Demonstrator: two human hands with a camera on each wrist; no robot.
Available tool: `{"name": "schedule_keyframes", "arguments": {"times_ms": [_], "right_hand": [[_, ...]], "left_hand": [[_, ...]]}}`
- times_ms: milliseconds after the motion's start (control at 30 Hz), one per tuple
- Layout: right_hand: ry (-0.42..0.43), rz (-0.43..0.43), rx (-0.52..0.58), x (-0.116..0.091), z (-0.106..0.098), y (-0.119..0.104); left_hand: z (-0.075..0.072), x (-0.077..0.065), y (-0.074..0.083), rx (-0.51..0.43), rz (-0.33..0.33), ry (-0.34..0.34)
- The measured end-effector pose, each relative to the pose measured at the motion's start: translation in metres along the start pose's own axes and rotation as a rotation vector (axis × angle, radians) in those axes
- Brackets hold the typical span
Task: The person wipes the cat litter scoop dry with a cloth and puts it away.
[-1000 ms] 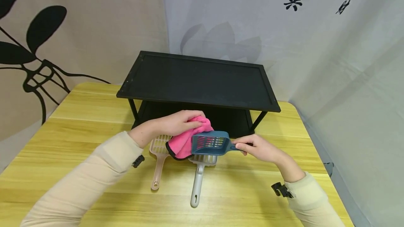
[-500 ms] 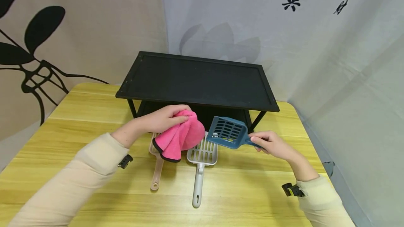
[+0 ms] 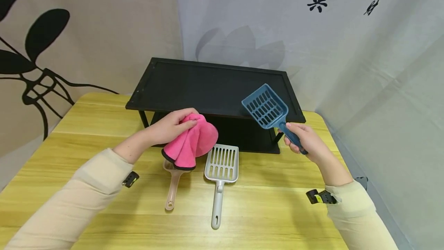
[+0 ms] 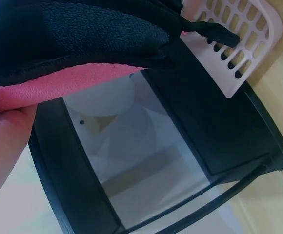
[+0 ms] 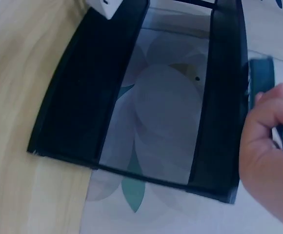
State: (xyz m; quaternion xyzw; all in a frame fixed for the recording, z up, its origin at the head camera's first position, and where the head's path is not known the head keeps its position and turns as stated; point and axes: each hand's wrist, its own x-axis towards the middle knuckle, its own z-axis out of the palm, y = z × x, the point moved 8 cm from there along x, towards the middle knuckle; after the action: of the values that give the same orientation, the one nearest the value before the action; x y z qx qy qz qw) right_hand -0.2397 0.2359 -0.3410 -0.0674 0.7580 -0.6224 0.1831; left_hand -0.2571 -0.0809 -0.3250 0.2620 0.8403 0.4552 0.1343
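Backdrop [image 3: 364,72] of pale fabric stands behind the work area, printed with black leaves at the left and black characters at the upper right. Surface [image 3: 263,211]: wood-grained, yellowish, spanning the area below the backdrop. Rack [image 3: 204,86]: black, two-tiered, positioned at the far side of the surface, with a framed upper shelf above a lower shelf. Sleeves [image 3: 73,200]: cream, covering both forearms, which enter from the lower corners.

Grey scoop [image 3: 219,185]: lies on the surface in front of the rack, slotted head toward the rack, handle toward the near side. Blue scoop [image 3: 279,120]: held in the air at the right front of the rack, slotted head up and to the left, handle down and to the right; in the head view it overlaps the upper shelf. Pink scoop [image 3: 172,189]: lies to the left of the grey scoop, apart from it, handle toward the near side. Cloth [image 3: 190,142]: bright pink, black-edged, gathered at the top and hanging in folds above the pink scoop, hiding most of its head from the head view. Contact between the two cannot be confirmed; the left wrist view is dim and cropped.

Left hand [image 3: 169,127]: pinches the gathered part of the cloth between thumb and fingers. Right hand [image 3: 308,142]: grips the blue scoop by its handle, fingers curled round it; the right wrist view shows this hand at the rack's side. Clips [image 3: 130,179]: black, one near each cuff.
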Motion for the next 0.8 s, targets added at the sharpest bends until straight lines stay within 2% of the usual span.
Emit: {"name": "schedule_keyframes", "arguments": {"times_ms": [133, 333, 533, 800], "right_hand": [[0.02, 0.009, 0.141, 0.005, 0.002, -0.008], [0.064, 0.033, 0.166, 0.007, 0.005, -0.014], [-0.004, 0.013, 0.283, 0.003, 0.011, -0.023], [-0.049, 0.046, 0.397, -0.009, 0.008, -0.022]], "left_hand": [[-0.002, -0.001, 0.0, -0.007, 0.006, 0.012], [-0.002, -0.002, -0.002, 0.005, -0.003, 0.016], [-0.002, -0.004, -0.002, 0.013, -0.004, 0.021], [-0.004, -0.004, -0.003, 0.036, 0.0, 0.038]]}}
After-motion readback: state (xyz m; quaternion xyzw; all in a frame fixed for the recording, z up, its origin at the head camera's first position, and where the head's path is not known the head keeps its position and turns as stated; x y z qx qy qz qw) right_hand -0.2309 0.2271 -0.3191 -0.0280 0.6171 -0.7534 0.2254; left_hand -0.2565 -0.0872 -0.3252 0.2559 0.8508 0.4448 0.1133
